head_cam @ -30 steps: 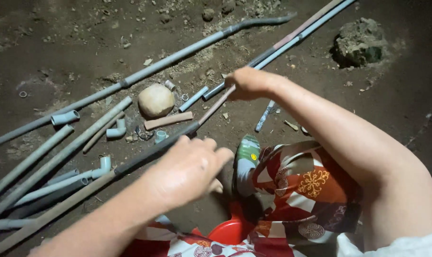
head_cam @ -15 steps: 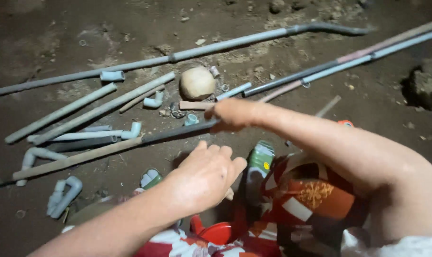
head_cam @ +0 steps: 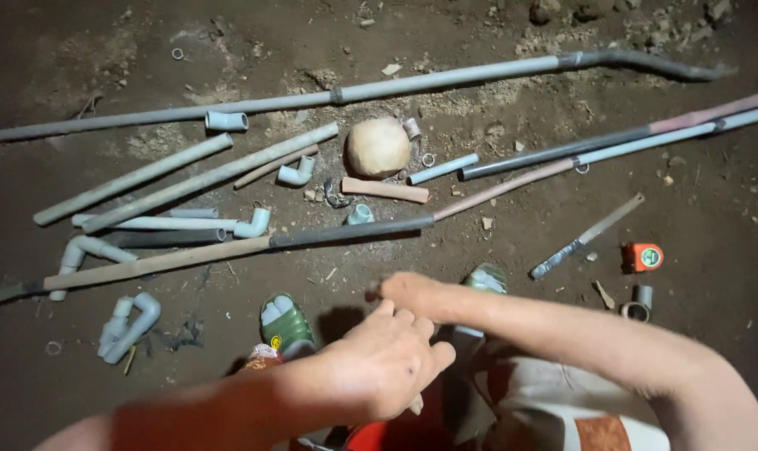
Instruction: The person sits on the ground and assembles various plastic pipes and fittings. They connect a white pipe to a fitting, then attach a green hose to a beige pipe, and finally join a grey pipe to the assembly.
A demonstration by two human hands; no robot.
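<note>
The left hand (head_cam: 387, 363) and right hand (head_cam: 412, 292) are being held together low over the dirt floor (head_cam: 713, 351), fingers curled close though any pinch cannot be told, while the long pipe (head_cam: 229, 249) is being left just beyond, within reach.

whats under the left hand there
Below the left hand shows a red rounded object and patterned cloth; a green sandal lies beside it on the dirt floor. What the red thing is, and the left fingers' grip, stay hidden.
</note>
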